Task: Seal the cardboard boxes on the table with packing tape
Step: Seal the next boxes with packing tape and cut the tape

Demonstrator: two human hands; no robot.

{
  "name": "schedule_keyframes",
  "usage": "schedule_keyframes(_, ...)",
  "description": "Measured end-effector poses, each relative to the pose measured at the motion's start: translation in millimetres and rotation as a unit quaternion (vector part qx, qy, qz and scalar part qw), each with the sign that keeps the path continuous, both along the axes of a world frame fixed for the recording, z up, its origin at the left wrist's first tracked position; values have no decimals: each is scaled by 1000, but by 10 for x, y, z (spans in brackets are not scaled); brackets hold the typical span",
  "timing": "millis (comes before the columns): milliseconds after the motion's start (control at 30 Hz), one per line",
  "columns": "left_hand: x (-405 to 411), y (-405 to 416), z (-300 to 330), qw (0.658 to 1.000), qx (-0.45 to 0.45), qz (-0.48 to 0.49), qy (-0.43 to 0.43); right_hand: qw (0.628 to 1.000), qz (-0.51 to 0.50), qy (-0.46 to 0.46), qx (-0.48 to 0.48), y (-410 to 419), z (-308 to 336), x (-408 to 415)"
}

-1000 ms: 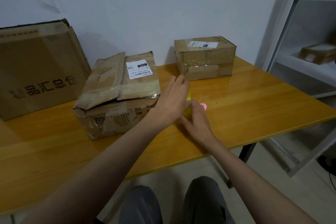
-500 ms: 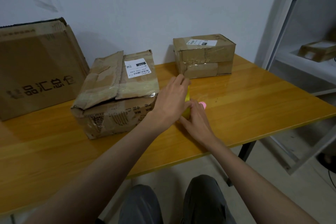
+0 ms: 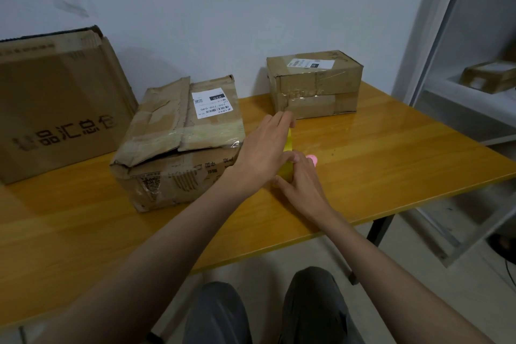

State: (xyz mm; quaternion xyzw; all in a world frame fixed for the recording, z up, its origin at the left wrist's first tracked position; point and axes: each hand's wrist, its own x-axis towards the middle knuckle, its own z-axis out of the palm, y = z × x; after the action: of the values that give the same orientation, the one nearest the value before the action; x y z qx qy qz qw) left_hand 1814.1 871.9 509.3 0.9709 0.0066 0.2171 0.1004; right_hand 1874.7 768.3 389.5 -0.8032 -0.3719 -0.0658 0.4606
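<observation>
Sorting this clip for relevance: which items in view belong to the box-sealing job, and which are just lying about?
Part of the job:
- crumpled brown cardboard box with a white label
- smaller taped brown cardboard box
- yellow tape roll, between left hand and right hand

Lying about:
- large flat brown carton with printed characters, against the wall
- small parcel on the white shelf
- pink object, mostly hidden

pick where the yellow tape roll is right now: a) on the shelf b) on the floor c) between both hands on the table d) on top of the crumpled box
c: the yellow tape roll stands on the table between the left hand and right hand, right of the crumpled box.
</observation>
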Motion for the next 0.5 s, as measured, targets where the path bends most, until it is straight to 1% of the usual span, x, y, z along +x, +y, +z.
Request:
schedule_keyframes(67, 10, 5, -24, 1000, -7, 5, 4, 1000, 1, 4, 4, -6, -2, 0)
schedule_keyframes(233, 16, -8, -41, 1000, 18, 13, 7, 1000, 0, -6, 10, 0, -14, 16)
schedule_keyframes(333, 29, 28, 7, 998, 46, 42, 9, 1000, 2, 2, 12, 1, 6, -3)
schedule_keyframes(433, 25, 44, 41, 997, 72, 38, 14, 1000, 1, 7, 8, -6, 11, -6)
schedule_keyframes(500, 16, 66, 100, 997, 74, 28, 18, 1000, -1, 8, 1, -9, 15, -4)
